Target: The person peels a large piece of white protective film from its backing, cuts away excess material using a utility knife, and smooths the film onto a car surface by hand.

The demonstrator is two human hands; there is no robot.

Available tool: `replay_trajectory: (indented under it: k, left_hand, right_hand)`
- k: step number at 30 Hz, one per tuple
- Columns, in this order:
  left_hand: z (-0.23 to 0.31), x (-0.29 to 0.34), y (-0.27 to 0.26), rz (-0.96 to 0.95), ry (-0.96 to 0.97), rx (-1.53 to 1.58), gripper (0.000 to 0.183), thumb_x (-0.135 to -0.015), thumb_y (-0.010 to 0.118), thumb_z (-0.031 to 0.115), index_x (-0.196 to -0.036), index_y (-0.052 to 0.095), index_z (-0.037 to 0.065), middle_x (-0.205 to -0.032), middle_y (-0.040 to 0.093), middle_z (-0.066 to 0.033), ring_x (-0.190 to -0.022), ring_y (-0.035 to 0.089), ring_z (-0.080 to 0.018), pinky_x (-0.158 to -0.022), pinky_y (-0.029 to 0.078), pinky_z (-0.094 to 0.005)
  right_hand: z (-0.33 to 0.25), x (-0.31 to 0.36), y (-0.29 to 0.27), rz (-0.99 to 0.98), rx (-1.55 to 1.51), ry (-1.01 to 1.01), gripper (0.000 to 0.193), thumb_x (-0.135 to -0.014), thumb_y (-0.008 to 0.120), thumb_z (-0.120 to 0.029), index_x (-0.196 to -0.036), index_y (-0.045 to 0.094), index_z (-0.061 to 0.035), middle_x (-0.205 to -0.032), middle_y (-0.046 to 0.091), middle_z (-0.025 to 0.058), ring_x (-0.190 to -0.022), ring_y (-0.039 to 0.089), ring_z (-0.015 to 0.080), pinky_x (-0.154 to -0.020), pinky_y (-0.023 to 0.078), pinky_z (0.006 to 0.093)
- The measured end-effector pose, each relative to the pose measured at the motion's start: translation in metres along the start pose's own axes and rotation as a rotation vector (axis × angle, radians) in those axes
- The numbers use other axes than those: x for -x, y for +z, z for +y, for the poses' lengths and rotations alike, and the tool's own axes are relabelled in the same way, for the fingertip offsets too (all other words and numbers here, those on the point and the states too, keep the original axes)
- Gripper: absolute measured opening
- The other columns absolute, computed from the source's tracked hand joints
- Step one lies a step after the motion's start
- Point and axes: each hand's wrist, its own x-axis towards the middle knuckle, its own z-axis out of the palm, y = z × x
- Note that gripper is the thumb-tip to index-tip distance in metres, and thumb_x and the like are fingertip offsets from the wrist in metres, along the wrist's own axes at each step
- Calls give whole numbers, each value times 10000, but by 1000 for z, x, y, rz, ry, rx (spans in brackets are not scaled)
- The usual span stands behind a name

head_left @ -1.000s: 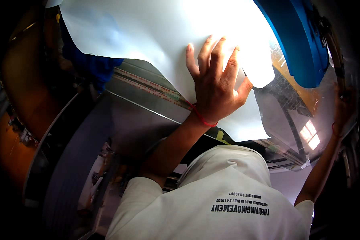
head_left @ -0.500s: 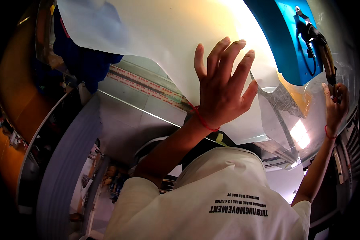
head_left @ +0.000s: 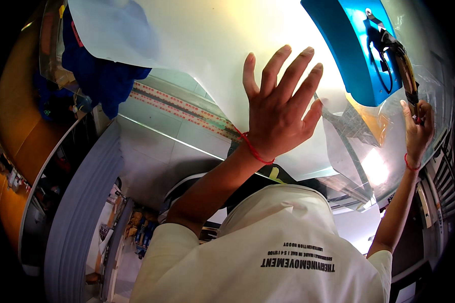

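Sheet (head_left: 202, 43): white, under my left hand (head_left: 279, 121) — fingers spread wide
Handle (head_left: 406, 71): dark — end gripped in my right hand (head_left: 420, 129)
Blue panel (head_left: 351, 50): handle's on it

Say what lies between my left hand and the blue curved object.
In the head view, the smooth white sheet lies between your left hand and the blue curved object.

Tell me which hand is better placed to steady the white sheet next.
Probably the left hand: it is spread open over the white sheet. The right hand is off to the side, apparently gripping the dark handle-like piece, so looks less free.
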Motion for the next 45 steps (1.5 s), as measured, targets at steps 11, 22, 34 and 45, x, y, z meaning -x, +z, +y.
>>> replay_trajectory:
  k: [11, 22, 34, 45]
  left_hand:
    - [2, -4, -3, -31, 13, -30, 430, -799, 745, 169, -1223, 706, 112, -1477, 573, -48, -1433, 428, -299, -1181, 124, -671]
    - [-2, -4, 10, 57, 102, -59, 217, -749, 760, 206, -926, 747, 81, -1106, 644, -142, -1253, 519, -408, -1147, 181, -654]
    - [7, -7, 3, -44, 4, -63, 459, -789, 755, 194, -1230, 716, 76, -1455, 583, -137, -1398, 486, -319, -1207, 116, -642]
    - [-11, 5, -2, 100, 77, 312, 190, -886, 748, 34, -1070, 712, 63, -1244, 629, -116, -1064, 610, -256, -906, 514, -374]
  right_hand:
    - [-8, -8, 1, -6, -59, -72, 259, -923, 800, -207, -905, 582, -68, -824, 538, 32, -705, 486, 177, -651, 437, 337]
    - [112, -13, -3, 81, -19, -77, 443, -965, 753, -291, -1328, 604, -84, -1243, 698, 88, -1136, 703, 251, -941, 587, 345]
    - [202, -37, 5, 88, 563, -280, 494, -1025, 559, -96, -1514, 487, -91, -1403, 599, 182, -1209, 630, 277, -950, 519, 405]
    - [164, -43, 13, -32, 549, -300, 429, -1037, 613, -260, -1414, 589, -57, -1366, 650, 144, -1219, 640, 245, -1026, 496, 357]
